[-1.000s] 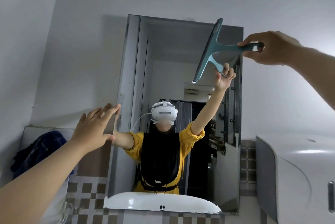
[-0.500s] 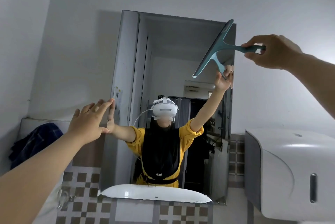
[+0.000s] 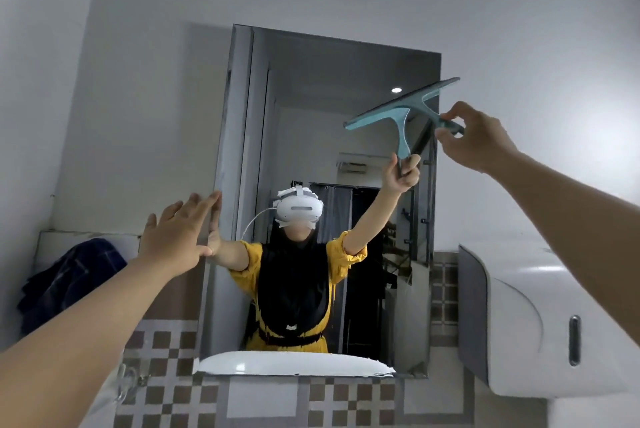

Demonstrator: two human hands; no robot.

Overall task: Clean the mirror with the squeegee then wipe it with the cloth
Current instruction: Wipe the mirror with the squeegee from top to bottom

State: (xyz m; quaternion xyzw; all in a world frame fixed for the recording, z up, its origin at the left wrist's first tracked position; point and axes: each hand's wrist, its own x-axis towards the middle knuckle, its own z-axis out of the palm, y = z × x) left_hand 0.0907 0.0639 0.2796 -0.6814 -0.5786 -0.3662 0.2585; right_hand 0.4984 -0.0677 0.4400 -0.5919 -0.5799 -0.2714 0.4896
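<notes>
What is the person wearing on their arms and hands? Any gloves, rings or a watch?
Nothing shows on the left hand or right hand: no gloves, rings or watch. Both forearms are bare. In the frameless rectangular wall mirror, gathered yellow sleeves end near the elbows.

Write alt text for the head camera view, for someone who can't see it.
The right hand holds a teal squeegee against the upper right of a wall mirror. The open left hand rests at its left edge.
</notes>
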